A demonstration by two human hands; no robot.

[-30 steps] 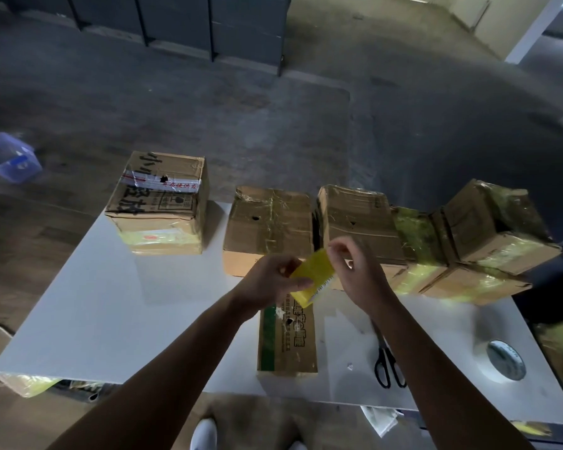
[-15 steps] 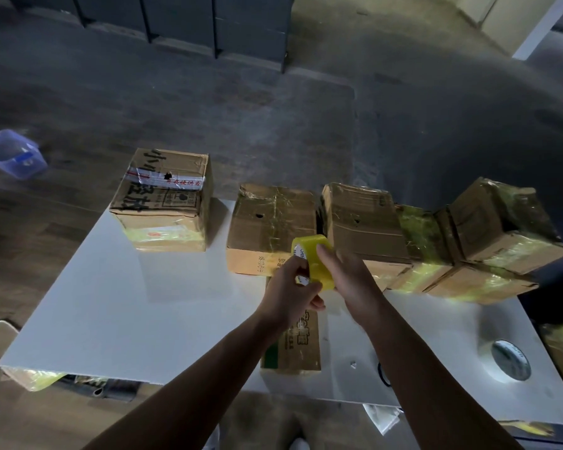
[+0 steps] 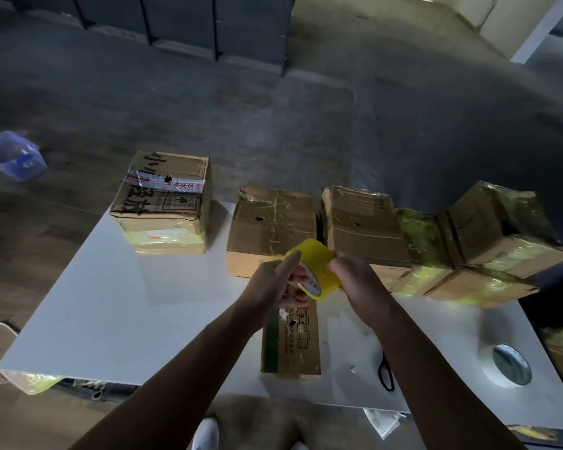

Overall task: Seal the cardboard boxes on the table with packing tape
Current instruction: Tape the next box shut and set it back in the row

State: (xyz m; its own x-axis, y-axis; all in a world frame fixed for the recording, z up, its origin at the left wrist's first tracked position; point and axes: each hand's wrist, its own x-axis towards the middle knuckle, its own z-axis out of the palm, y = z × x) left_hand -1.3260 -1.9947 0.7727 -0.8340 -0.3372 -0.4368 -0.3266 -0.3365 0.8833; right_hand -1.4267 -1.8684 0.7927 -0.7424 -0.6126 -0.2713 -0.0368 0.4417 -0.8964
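Observation:
A yellow roll of packing tape point(image 3: 317, 267) hangs in the air over the white table point(image 3: 111, 306), held between both hands. My left hand point(image 3: 273, 282) grips its left side with the index finger stretched along the rim. My right hand point(image 3: 355, 277) holds its right edge. Below the roll lies a narrow cardboard box point(image 3: 291, 342) with a green stripe and black print. A taller box point(image 3: 163, 203) with red-and-white tape stands at the back left. A row of several boxes point(image 3: 364, 228), wrapped in yellowish tape, runs along the far edge to the right.
Black scissors point(image 3: 386, 373) lie right of the narrow box, partly under my right forearm. A round metal cable port point(image 3: 511, 368) sits in the table's right corner. A blue plastic tub point(image 3: 12, 154) stands on the floor at far left. Dark cabinets point(image 3: 182, 24) line the back.
The roll has turned in my hands, its yellow band now facing up and right. My left index finger has stretched out onto the rim. Both hands have stayed over the narrow box.

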